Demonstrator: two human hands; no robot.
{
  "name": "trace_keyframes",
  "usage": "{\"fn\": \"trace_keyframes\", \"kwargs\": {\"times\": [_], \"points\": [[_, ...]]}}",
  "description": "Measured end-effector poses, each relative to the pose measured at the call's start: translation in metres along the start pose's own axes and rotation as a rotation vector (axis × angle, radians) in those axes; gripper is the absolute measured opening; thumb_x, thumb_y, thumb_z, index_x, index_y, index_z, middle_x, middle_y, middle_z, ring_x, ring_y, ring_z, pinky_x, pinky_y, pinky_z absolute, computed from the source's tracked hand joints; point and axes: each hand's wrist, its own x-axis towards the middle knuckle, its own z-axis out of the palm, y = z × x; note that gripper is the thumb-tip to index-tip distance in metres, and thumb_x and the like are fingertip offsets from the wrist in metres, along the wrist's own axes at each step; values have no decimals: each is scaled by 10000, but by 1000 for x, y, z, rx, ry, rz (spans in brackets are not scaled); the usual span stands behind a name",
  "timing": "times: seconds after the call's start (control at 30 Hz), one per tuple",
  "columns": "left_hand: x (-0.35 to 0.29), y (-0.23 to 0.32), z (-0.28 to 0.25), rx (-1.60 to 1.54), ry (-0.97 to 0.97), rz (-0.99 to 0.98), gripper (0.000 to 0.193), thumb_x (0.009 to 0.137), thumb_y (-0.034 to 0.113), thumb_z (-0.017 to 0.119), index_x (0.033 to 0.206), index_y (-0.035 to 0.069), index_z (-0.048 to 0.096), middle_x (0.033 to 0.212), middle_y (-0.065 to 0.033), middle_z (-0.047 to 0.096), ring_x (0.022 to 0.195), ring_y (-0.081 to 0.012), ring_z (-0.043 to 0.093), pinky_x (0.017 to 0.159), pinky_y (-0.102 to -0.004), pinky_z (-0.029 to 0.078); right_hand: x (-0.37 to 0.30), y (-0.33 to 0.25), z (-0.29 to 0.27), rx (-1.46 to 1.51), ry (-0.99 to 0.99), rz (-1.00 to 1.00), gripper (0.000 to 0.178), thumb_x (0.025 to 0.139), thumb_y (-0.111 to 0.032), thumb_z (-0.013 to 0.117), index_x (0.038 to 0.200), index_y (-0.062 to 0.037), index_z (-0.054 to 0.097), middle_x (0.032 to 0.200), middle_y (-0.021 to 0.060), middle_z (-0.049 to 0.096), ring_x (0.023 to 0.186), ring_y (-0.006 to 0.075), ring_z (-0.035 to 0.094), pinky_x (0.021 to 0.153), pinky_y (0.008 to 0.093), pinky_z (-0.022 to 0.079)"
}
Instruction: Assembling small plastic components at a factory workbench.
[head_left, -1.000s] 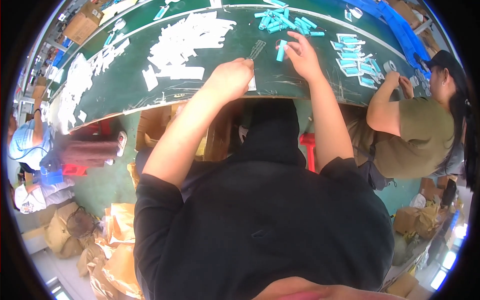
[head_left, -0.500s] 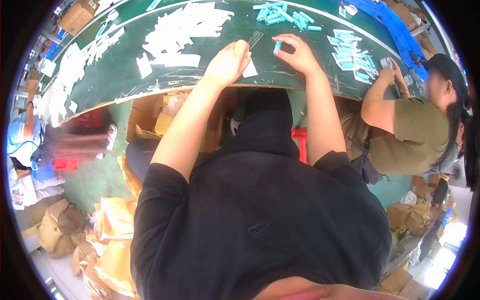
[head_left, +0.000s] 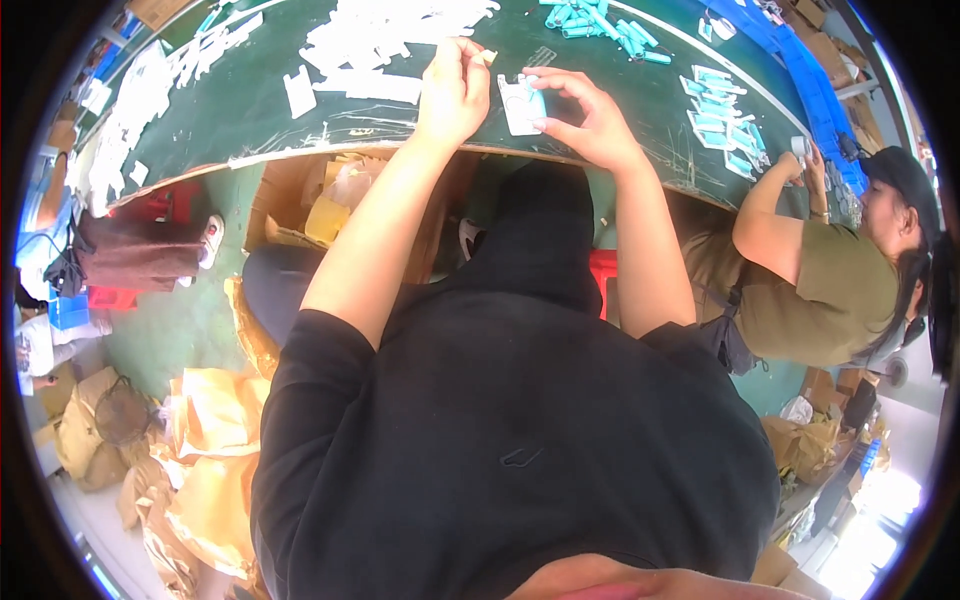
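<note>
A flat white plastic piece [head_left: 519, 112] lies on the green table in front of me. At its right edge is a small teal cylinder [head_left: 538, 103], which looks like a battery cell. My right hand [head_left: 597, 122] grips this cell between thumb and fingers, against the white piece. Just left of it, raised over the table edge, my left hand [head_left: 455, 95] is closed. A small beige piece [head_left: 488, 57] shows at its fingertips; its exact kind is too small to make out.
A heap of white plastic pieces [head_left: 350, 40] lies at the far left-centre. Loose teal cells [head_left: 625, 38] lie farther back. White pieces with teal cells [head_left: 715, 110] form a row to the right. A co-worker [head_left: 830, 250] sits at right, hands on a roll [head_left: 800, 147].
My right hand has brought the teal cell left onto the white piece. My left hand has moved off the white piece, up and away, with the beige piece at its fingertips.
</note>
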Motion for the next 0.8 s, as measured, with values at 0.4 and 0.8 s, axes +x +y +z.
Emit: {"fn": "trace_keyframes", "kwargs": {"times": [0.4, 0.8], "points": [[2, 4, -3, -62, -18, -103, 64, 1062, 19, 582, 1091, 1, 528, 884, -140, 735, 819, -232, 761, 768, -353, 593, 2, 12, 18, -66, -39, -28, 552, 834, -114, 860, 1365, -124, 708, 1467, 67, 686, 1340, 292, 587, 1185, 432, 446], [0, 3, -3, -51, -53, -149, 58, 1058, 41, 596, 1078, 4, 556, 894, -145, 753, 820, -253, 766, 767, -367, 591, -9, -1, 17, -218, -123, -59, 681, 838, -128, 862, 1478, -130, 632, 1561, 82, 619, 1351, 326, 599, 1186, 449, 455]]}}
